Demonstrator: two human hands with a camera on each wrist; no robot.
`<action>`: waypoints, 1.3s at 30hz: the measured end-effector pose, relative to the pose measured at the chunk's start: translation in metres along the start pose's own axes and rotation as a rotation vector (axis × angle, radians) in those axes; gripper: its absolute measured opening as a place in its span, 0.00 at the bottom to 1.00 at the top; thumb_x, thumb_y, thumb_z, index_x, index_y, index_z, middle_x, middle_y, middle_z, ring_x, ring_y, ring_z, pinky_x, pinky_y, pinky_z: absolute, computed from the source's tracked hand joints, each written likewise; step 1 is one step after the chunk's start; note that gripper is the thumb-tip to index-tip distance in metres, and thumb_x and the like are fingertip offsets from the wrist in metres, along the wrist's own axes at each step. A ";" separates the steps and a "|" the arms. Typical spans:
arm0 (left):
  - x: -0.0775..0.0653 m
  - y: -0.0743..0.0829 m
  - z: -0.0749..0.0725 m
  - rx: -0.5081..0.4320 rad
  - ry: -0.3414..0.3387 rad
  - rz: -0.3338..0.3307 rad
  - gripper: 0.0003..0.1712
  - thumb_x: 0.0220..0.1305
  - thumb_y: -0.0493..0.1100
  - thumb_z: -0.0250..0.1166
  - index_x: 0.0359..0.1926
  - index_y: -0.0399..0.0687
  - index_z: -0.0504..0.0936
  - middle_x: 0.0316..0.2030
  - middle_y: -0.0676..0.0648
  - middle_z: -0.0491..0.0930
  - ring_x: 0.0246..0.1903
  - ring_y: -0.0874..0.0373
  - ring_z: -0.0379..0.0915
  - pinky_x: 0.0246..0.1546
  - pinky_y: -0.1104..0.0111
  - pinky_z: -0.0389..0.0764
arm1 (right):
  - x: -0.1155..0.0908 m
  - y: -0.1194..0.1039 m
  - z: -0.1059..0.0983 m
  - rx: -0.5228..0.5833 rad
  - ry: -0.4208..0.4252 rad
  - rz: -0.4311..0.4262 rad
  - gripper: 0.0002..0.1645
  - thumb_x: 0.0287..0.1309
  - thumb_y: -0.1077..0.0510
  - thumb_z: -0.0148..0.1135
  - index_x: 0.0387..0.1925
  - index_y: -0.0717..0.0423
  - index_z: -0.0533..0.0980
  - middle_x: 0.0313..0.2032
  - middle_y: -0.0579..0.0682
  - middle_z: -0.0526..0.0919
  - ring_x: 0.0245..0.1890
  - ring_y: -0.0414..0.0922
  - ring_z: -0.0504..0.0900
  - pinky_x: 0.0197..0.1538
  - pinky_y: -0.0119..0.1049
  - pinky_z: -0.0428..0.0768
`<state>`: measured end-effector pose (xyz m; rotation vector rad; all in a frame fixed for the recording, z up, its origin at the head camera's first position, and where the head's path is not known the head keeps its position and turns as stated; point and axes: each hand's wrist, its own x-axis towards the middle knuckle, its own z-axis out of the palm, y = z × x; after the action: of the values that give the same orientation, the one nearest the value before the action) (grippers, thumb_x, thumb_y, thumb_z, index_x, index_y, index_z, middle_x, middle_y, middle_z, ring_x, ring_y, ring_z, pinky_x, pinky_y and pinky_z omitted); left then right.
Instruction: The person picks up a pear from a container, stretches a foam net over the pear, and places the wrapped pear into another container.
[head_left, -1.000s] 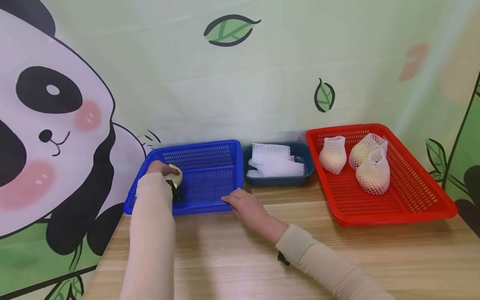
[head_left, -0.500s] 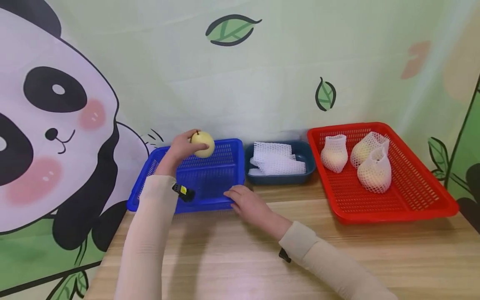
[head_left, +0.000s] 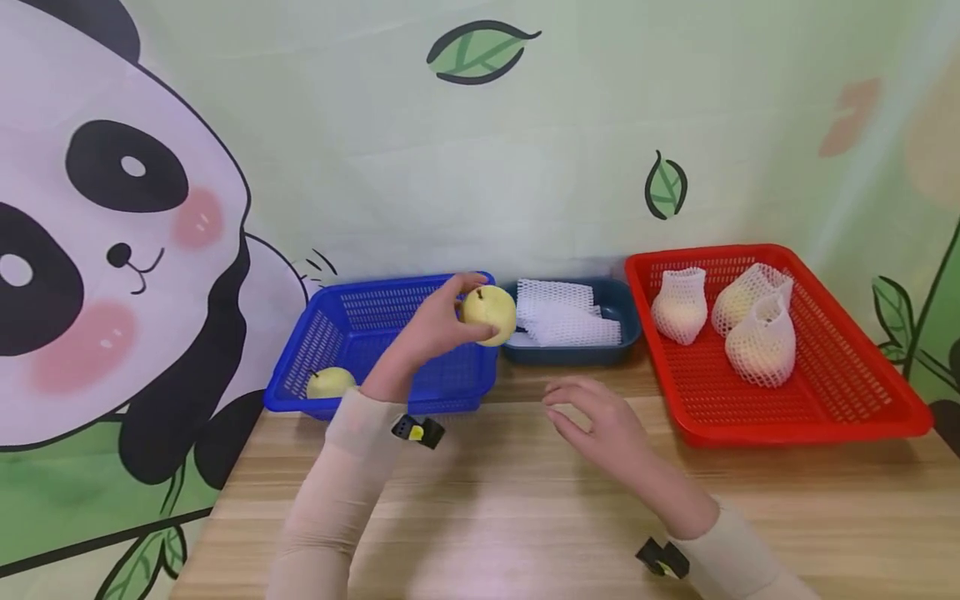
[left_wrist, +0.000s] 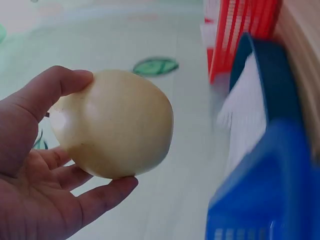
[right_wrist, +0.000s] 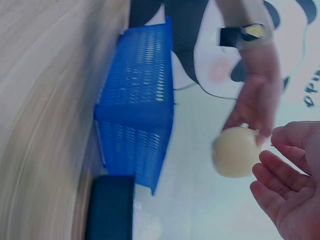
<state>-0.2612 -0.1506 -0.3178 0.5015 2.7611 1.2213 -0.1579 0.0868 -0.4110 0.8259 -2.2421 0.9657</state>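
Note:
A pale yellow pear with a dark stem is held up in my left hand, above the right end of the blue basket. In the left wrist view the thumb and fingers grip the pear from opposite sides. My right hand hovers over the table to the right of the blue basket, fingers loosely bent and holding nothing. The right wrist view shows the right hand beside the pear. Another pear lies in the blue basket's front left corner.
A dark teal bin with white foam net sleeves stands between the baskets. At right, the red basket holds 3 pears in foam nets, one being a netted pear. A panda-printed cloth hangs behind the wooden table.
My left hand has lifted the pear out of the blue basket and carried it right. The right hand has left the blue basket's rim and moved right.

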 end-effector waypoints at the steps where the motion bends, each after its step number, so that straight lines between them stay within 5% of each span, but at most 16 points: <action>1: -0.001 0.002 0.007 -0.005 -0.003 0.006 0.42 0.58 0.41 0.74 0.72 0.44 0.67 0.67 0.38 0.73 0.57 0.40 0.74 0.50 0.55 0.81 | -0.004 0.000 -0.006 0.001 0.019 0.004 0.14 0.47 0.69 0.76 0.37 0.55 0.85 0.43 0.52 0.89 0.45 0.49 0.86 0.51 0.38 0.85; 7: -0.004 0.006 0.051 -0.041 -0.032 0.035 0.40 0.58 0.42 0.75 0.70 0.45 0.70 0.62 0.38 0.78 0.54 0.43 0.76 0.46 0.62 0.82 | -0.021 0.000 -0.031 0.048 0.063 0.039 0.20 0.41 0.73 0.78 0.37 0.53 0.85 0.41 0.51 0.89 0.42 0.47 0.86 0.57 0.11 0.71; 11: -0.005 0.002 0.078 -0.109 -0.058 0.016 0.39 0.58 0.41 0.75 0.70 0.46 0.72 0.59 0.37 0.80 0.53 0.45 0.78 0.45 0.64 0.82 | -0.026 0.003 -0.041 0.050 0.084 0.099 0.19 0.42 0.73 0.77 0.36 0.52 0.86 0.41 0.51 0.90 0.42 0.43 0.87 0.56 0.09 0.70; 20: -0.007 -0.014 0.130 -0.160 -0.053 -0.036 0.39 0.55 0.41 0.76 0.67 0.44 0.73 0.57 0.37 0.81 0.49 0.50 0.77 0.48 0.64 0.80 | -0.031 0.013 -0.058 0.090 0.066 0.310 0.12 0.52 0.71 0.72 0.37 0.56 0.86 0.41 0.54 0.89 0.46 0.15 0.75 0.54 0.06 0.67; 27: -0.006 -0.028 0.151 -0.188 -0.066 -0.108 0.37 0.53 0.40 0.77 0.65 0.42 0.75 0.58 0.37 0.81 0.51 0.50 0.77 0.52 0.61 0.81 | -0.031 0.013 -0.055 0.070 0.025 0.306 0.11 0.53 0.69 0.73 0.37 0.53 0.86 0.41 0.52 0.89 0.45 0.25 0.81 0.54 0.06 0.67; 39: -0.007 -0.036 0.165 -0.208 -0.097 -0.110 0.37 0.51 0.36 0.76 0.63 0.37 0.75 0.59 0.36 0.80 0.54 0.47 0.77 0.58 0.59 0.80 | -0.030 0.014 -0.053 0.057 -0.016 0.311 0.10 0.55 0.68 0.72 0.38 0.52 0.85 0.42 0.51 0.89 0.45 0.37 0.84 0.54 0.06 0.66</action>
<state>-0.2309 -0.0591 -0.4566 0.3732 2.5085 1.3975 -0.1357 0.1449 -0.4069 0.5170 -2.4124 1.1711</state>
